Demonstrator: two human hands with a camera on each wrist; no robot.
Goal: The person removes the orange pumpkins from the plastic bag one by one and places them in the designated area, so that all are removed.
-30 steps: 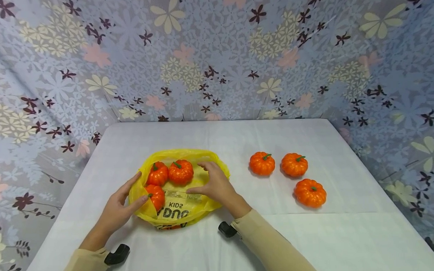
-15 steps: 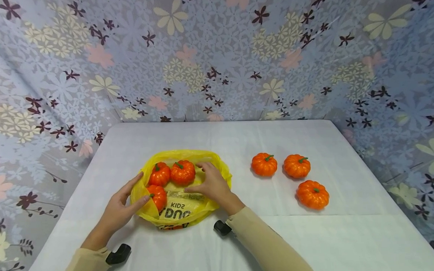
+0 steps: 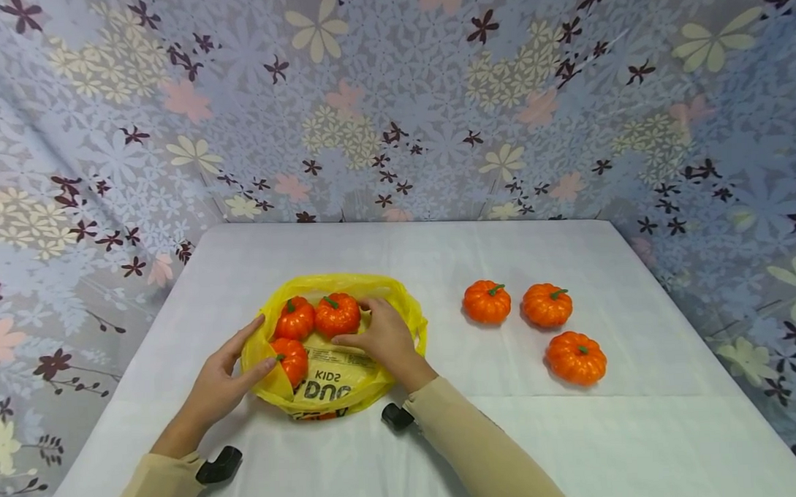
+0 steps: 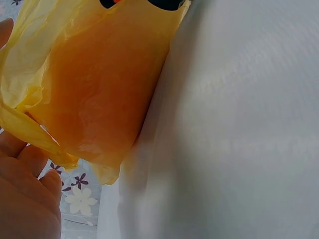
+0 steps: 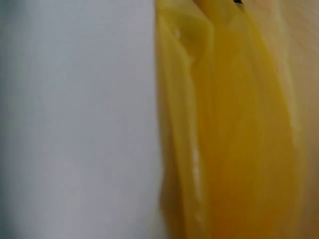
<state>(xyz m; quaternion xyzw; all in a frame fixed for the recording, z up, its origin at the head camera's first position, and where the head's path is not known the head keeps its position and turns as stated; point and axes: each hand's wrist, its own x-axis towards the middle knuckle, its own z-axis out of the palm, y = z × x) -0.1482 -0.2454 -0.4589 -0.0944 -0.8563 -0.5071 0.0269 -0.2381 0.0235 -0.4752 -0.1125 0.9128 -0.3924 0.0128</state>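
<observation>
A yellow plastic bag [image 3: 404, 351] with dark printing lies open on the table. Inside are three small orange pumpkins: a back right one [image 3: 337, 315], a back left one [image 3: 295, 319] and a front left one [image 3: 291, 362]. My left hand [image 3: 215, 390] holds the bag's left side, thumb over the rim by the front pumpkin, fingers along the outside. In the left wrist view the bag [image 4: 99, 89] lies between thumb and fingers. My right hand [image 3: 391, 344] reaches into the bag, fingertips right at the back right pumpkin's side, thumb spread below it. The right wrist view shows the bag's wall [image 5: 234, 129] close up.
Three more orange pumpkins stand right of the bag: a left one [image 3: 487, 302], a back right one [image 3: 547, 305] and a front one [image 3: 576, 358]. A white cloth covers the table [image 3: 642, 445]; a flowered curtain [image 3: 393, 102] hangs behind and at both sides.
My right hand has moved left inside the bag, closing on the back right pumpkin. The left hand keeps its place on the bag. The whole view has shifted slightly.
</observation>
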